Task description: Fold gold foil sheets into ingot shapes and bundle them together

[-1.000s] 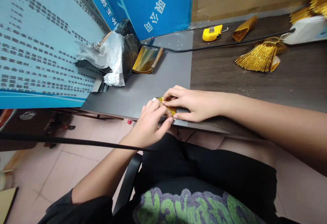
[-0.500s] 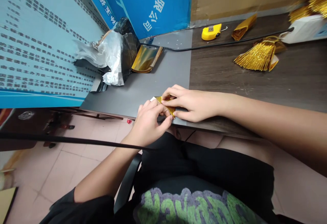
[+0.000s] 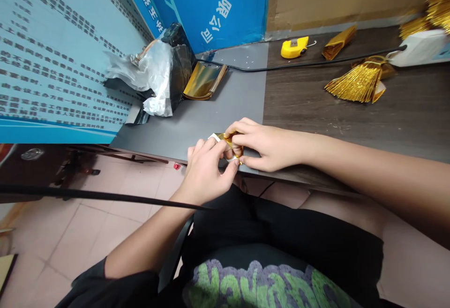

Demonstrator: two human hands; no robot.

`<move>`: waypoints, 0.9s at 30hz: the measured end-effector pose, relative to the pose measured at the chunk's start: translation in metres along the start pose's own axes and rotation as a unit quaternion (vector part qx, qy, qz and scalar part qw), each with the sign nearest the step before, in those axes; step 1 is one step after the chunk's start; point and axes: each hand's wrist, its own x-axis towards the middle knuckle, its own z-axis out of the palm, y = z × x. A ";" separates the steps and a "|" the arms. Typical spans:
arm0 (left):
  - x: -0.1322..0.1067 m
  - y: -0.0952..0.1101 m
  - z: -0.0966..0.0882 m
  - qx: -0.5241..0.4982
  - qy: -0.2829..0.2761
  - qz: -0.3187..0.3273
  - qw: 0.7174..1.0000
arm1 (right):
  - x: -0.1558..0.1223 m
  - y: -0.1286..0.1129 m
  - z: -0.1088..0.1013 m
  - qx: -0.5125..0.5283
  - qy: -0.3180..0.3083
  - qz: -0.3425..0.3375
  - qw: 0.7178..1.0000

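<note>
At the front edge of the desk, both my hands work on a small sheet of gold foil paper [image 3: 220,136] with a white underside. My left hand [image 3: 207,165] pinches its near left side between thumb and fingers. From the right, my right hand [image 3: 265,145] has its curled fingertips and thumb on the foil's other side. Most of the sheet is hidden beneath the fingers, so its exact fold cannot be made out. A stack of gold foil sheets [image 3: 205,80] lies farther back, beside a torn grey and black plastic bag [image 3: 160,78].
A yellow tape measure [image 3: 294,48], a folded gold paper piece [image 3: 339,42] and a fringed gold foil bundle [image 3: 358,80] lie at the back right. A black cable [image 3: 281,68] runs across the desk to a white box [image 3: 420,48]. Blue printed boards [image 3: 225,8] stand behind.
The foil between my hands has been bent, with more of its white side showing. My right fingers have curled in closer. The whole view has shifted slightly.
</note>
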 end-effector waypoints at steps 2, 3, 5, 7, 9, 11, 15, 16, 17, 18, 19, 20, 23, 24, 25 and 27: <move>0.000 0.001 0.000 0.006 -0.001 0.001 1.000 | 0.000 -0.002 0.001 0.007 -0.001 0.009 1.000; 0.000 0.001 0.000 0.008 -0.003 0.000 1.000 | -0.001 -0.002 0.001 0.012 -0.003 0.012 1.000; 0.000 0.002 0.000 0.007 -0.013 -0.004 1.000 | -0.001 -0.002 0.000 0.023 -0.007 0.016 1.000; 0.000 0.002 -0.001 0.007 -0.022 -0.006 1.000 | 0.000 -0.002 -0.001 0.036 -0.014 0.022 0.999; 0.000 0.001 -0.001 0.010 -0.027 -0.002 1.000 | 0.001 -0.003 -0.002 0.045 -0.025 0.031 0.998; 0.000 0.000 -0.002 0.015 -0.027 0.007 0.999 | 0.002 -0.003 -0.004 0.049 -0.038 0.042 0.997; -0.001 -0.004 -0.003 0.028 -0.023 0.010 0.999 | 0.006 -0.003 -0.004 0.049 -0.050 0.058 0.996; -0.002 -0.005 -0.003 0.029 -0.020 0.006 0.999 | 0.006 -0.003 -0.003 0.047 -0.048 0.061 0.996; -0.002 -0.006 -0.002 0.029 -0.016 0.001 0.999 | 0.007 -0.003 -0.002 0.043 -0.045 0.064 0.996; -0.003 -0.006 -0.001 0.029 -0.011 -0.004 1.000 | 0.008 -0.003 -0.001 0.040 -0.041 0.066 0.996; -0.003 -0.007 0.000 0.031 -0.006 -0.008 0.999 | 0.008 -0.004 0.000 0.036 -0.036 0.068 0.996; -0.004 -0.009 0.002 0.033 -0.001 -0.013 0.999 | 0.008 -0.004 0.001 0.035 -0.033 0.070 0.996; -0.005 -0.020 0.003 0.036 0.031 -0.036 0.998 | 0.008 -0.003 0.002 0.034 -0.028 0.076 0.996; -0.004 -0.027 0.003 0.030 0.055 -0.043 0.997 | 0.008 -0.003 0.001 0.034 -0.028 0.077 0.996; -0.003 -0.034 0.001 0.019 0.082 -0.037 0.996 | 0.007 -0.002 0.000 0.035 -0.030 0.074 0.996; 0.000 -0.049 -0.006 -0.011 0.119 0.019 0.993 | 0.006 0.001 -0.004 0.035 -0.042 0.056 0.997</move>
